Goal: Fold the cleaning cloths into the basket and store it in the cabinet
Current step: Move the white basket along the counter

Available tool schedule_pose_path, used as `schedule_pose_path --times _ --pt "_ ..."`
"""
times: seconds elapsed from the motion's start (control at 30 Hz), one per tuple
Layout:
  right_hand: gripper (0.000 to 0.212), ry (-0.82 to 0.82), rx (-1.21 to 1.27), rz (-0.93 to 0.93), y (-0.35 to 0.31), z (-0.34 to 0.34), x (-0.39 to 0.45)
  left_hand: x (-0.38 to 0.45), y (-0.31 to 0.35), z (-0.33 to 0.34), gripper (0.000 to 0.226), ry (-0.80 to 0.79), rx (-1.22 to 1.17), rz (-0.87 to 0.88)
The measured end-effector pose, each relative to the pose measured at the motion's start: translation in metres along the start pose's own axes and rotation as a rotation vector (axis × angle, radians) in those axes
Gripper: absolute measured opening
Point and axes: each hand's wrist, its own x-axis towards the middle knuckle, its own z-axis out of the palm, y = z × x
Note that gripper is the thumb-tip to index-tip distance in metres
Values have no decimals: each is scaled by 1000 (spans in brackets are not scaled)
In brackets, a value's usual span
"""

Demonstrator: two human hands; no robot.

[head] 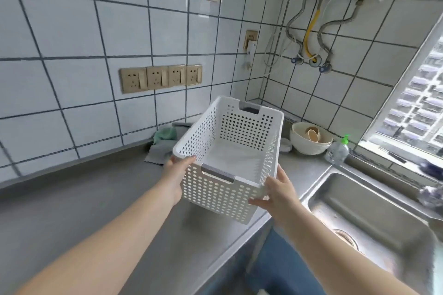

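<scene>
A white perforated plastic basket with nothing inside is held tilted above the grey counter. My left hand grips its near left corner, thumb over the rim. My right hand grips the near right corner, fingers curled round the edge. Behind the basket, against the tiled wall, lie crumpled cleaning cloths: a green one on top of a grey one. The basket hides part of them.
The steel counter runs left and toward me. A steel sink lies at the right. Cream bowls and a clear soap bottle with a green pump stand behind the sink. Wall sockets sit on the tiles.
</scene>
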Motion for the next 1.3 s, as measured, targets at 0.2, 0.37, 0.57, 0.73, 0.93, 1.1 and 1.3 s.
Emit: schedule_pose_path --times 0.2,0.37,0.57,0.73,0.93,1.1,1.3 --pt "61 -152 -63 8 14 38 -53 -55 3 -74 51 124 -29 77" --pt "57 -306 -122 2 32 89 -74 -92 12 -143 33 327 -53 177" --pt "65 -483 -175 66 57 152 -87 -132 18 -217 28 426 -43 278" --pt "65 -579 -243 141 84 199 -91 -157 13 -275 19 580 83 275" --pt "64 -644 -320 184 110 255 -94 -177 3 -326 28 704 90 262" --pt "64 -686 -368 198 120 281 -99 -184 5 -344 41 728 92 283" --pt "67 -677 -395 197 131 298 -95 -186 12 -356 46 708 70 295"
